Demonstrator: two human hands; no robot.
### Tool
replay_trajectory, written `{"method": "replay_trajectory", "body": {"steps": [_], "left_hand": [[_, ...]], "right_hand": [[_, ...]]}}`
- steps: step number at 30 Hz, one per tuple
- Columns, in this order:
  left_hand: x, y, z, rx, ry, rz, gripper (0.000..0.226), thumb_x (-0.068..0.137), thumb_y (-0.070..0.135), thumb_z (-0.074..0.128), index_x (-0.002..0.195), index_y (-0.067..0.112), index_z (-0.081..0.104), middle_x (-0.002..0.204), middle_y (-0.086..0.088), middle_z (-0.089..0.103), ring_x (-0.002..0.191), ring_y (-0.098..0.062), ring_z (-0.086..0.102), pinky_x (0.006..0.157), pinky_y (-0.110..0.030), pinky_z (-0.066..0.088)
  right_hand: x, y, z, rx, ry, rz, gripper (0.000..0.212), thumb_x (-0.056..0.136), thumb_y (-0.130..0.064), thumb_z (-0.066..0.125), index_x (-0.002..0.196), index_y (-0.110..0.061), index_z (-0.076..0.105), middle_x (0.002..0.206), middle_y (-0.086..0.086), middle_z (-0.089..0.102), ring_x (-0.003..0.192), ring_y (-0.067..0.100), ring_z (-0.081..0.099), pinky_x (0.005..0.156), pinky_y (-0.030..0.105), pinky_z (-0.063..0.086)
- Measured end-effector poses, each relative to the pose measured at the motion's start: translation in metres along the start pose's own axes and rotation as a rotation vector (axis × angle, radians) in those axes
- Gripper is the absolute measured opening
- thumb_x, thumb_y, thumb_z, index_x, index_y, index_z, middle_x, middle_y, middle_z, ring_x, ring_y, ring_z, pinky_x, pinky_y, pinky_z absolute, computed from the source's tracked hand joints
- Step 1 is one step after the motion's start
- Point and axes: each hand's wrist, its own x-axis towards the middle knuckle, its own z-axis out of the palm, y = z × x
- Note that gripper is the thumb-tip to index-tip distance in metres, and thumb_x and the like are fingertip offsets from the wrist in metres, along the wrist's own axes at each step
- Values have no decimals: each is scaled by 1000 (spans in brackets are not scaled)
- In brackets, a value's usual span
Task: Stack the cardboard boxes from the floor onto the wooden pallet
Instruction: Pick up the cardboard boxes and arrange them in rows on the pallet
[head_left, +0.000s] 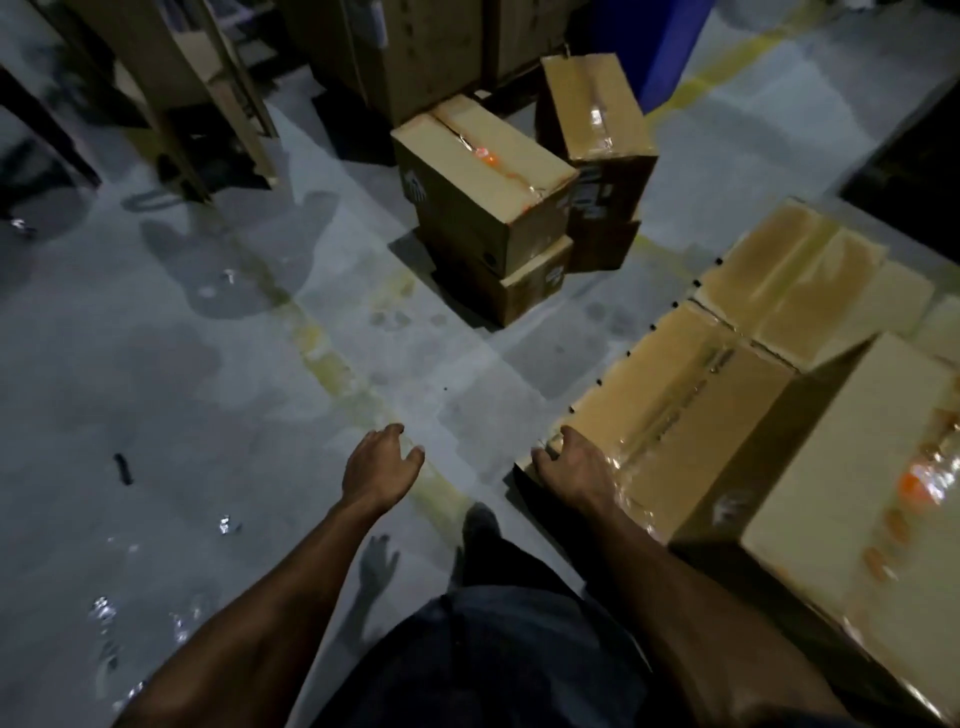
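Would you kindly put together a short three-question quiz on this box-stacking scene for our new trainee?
1. True or false: the left hand grips a box.
2. Which does the right hand touch? A) the floor B) the near corner of the packed box on the right C) the blue object at the back
3. Fill in: the loose boxes waiting on the floor ahead are piled in ____ stacks, side by side.

Key
1. False: it hangs free above the floor, fingers relaxed, holding nothing.
2. B: its fingers rest on that corner.
3. Two: the left stack and the right stack.
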Motion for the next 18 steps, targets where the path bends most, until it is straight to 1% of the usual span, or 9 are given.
{"method": "replay_trajectory", "body": {"steps": [2,5,9,12,18], "left_hand": [[35,6,-23,-10,-5,-20,59,99,43,54,148,13,44,147,-13,51,136,-31,45,109,-41,40],[87,17,-59,-25,30,-24,59,99,42,54,149,13,43,148,-14,50,136,-32,45,109,-40,40],[153,28,-96,-53,47,-15,60,99,42,54,150,12,42,150,-14,48,137,-32,44,110,-40,39],[210,30,-118,-79,25,-8,60,99,41,55,150,12,42,150,-15,48,137,-32,45,109,-39,40],[345,18,-169,-53,-28,47,60,99,41,54,150,12,41,148,-15,49,137,-32,44,108,-39,41]], "right_hand": [[34,-31,-11,-21,-14,-6,69,94,-52,53,147,-10,42,148,15,50,135,34,46,111,44,38],[86,-78,-31,-73,8,-46,69,94,-55,51,147,-12,43,147,13,51,133,33,48,110,43,40],[143,-129,-51,-108,19,-86,75,96,-57,46,154,-11,32,155,12,42,140,32,41,114,42,35],[188,-162,-57,-101,14,-63,75,97,-57,46,155,-13,29,157,11,38,142,31,37,116,43,33],[282,-235,-51,-98,42,36,75,98,-57,46,157,-15,26,160,10,34,145,30,34,120,44,28]]}}
